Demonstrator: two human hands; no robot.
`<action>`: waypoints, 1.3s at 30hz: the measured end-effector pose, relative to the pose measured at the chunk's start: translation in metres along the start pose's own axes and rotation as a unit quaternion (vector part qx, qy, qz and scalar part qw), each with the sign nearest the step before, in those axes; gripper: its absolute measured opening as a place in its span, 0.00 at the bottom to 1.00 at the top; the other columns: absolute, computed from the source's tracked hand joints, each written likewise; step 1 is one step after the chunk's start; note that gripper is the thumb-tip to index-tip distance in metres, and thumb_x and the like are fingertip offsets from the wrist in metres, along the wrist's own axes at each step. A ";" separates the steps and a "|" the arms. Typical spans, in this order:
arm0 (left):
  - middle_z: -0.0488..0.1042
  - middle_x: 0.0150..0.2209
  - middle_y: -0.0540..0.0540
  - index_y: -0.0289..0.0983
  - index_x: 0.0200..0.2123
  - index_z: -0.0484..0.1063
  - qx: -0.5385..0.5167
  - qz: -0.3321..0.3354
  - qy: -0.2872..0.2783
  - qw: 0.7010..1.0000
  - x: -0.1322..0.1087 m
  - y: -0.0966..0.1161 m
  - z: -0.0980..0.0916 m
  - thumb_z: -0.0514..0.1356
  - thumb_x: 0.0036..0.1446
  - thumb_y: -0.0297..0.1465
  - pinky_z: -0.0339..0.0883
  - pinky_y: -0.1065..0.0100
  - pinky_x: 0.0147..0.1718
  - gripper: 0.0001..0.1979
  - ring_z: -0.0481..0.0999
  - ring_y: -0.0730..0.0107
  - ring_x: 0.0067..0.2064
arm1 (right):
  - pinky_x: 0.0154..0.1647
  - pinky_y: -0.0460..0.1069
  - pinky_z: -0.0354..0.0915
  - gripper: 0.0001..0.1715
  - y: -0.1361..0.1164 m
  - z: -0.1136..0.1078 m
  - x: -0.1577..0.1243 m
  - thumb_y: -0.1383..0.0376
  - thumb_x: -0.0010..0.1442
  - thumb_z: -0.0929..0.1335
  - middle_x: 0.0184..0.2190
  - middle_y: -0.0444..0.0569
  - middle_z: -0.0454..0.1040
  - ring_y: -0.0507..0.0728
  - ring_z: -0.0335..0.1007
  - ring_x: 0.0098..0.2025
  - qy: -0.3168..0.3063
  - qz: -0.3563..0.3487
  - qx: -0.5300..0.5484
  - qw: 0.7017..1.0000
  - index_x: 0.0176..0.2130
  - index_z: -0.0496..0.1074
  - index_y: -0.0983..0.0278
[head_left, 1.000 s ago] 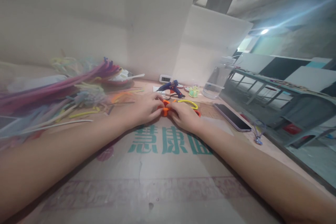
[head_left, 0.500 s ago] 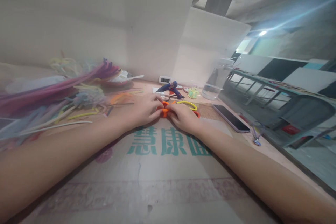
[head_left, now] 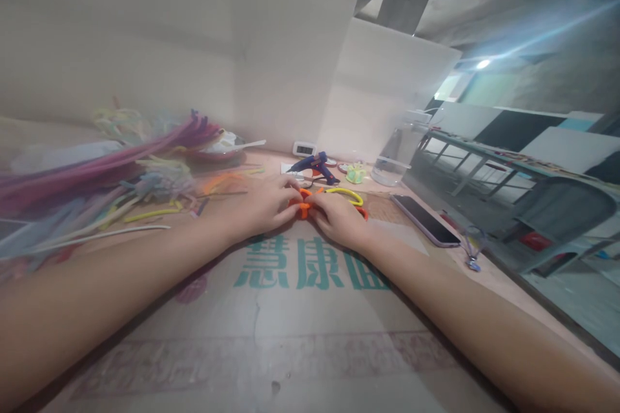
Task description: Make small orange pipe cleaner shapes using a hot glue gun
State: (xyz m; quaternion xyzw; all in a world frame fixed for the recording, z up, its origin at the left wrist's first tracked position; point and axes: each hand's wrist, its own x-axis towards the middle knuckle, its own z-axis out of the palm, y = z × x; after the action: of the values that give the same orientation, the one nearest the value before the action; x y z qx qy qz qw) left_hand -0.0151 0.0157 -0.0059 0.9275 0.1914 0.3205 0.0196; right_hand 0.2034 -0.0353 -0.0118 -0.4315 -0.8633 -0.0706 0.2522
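Observation:
Between my two hands is a small bent orange pipe cleaner piece point(head_left: 304, 209), held low over the table. My left hand point(head_left: 271, 203) is closed on its left side, thumb and fingers pinching it. From the other side my right hand point(head_left: 335, 211) grips it with bent fingers that partly cover it. Just beyond the right hand lie scissors with yellow and orange handles point(head_left: 349, 193); the hand hides much of them. A dark blue glue gun point(head_left: 310, 164) rests behind the hands.
Bundles of coloured pipe cleaners point(head_left: 121, 161) crowd the left. Behind stand a small white digital clock point(head_left: 304, 149), a yellow-green figure point(head_left: 356, 173) and a clear plastic container point(head_left: 391, 158). At right lie a phone point(head_left: 426, 219) and a small trinket point(head_left: 473, 261) near the table edge.
Both hands stay nearly in place around the orange piece, which has turned slightly between the fingers. The view has shifted very slightly.

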 end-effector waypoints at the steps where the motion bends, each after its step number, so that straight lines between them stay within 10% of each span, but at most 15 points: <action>1: 0.73 0.47 0.39 0.36 0.40 0.78 0.002 0.000 0.000 1.000 0.000 0.000 0.000 0.55 0.66 0.34 0.69 0.56 0.51 0.13 0.73 0.56 0.50 | 0.40 0.50 0.60 0.11 0.000 0.000 0.000 0.72 0.66 0.64 0.39 0.51 0.79 0.58 0.71 0.39 0.002 -0.001 -0.001 1.000 0.44 0.75 0.65; 39: 0.75 0.46 0.42 0.37 0.39 0.78 -0.009 0.012 0.010 1.000 0.001 -0.009 0.007 0.57 0.66 0.30 0.69 0.60 0.48 0.09 0.73 0.61 0.48 | 0.40 0.51 0.60 0.11 -0.001 -0.002 0.000 0.69 0.68 0.63 0.39 0.52 0.80 0.59 0.73 0.38 0.005 0.006 -0.042 0.999 0.44 0.75 0.65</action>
State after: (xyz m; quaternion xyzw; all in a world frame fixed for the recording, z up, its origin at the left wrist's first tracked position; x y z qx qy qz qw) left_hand -0.0128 0.0248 -0.0120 0.9262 0.1778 0.3317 0.0223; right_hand 0.2037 -0.0366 -0.0100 -0.4463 -0.8557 -0.1077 0.2389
